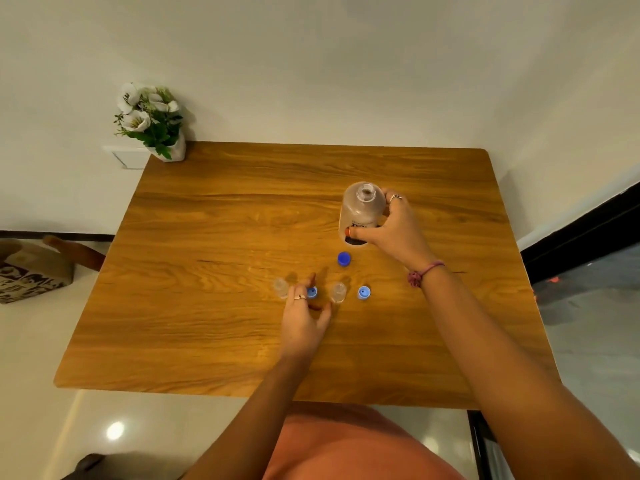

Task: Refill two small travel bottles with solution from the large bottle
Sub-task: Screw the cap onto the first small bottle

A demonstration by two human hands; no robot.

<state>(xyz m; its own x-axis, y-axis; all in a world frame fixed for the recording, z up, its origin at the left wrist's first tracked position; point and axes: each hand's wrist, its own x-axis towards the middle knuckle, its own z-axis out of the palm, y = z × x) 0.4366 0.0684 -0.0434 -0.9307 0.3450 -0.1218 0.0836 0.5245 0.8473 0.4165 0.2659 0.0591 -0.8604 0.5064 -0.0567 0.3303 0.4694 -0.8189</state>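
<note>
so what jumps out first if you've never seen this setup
The large clear plastic bottle stands open and upright right of centre on the wooden table, gripped by the right hand. Nearer the person, two small clear travel bottles stand uncapped among three blue plastic caps, with the left hand reaching between them. A white pot of white flowers sits at the far left corner.

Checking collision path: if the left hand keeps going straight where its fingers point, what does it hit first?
Likely the small blue cap, already at the left hand's fingertips, lying between the two small clear bottles. Contact unclear: depth is hard to judge.
</note>
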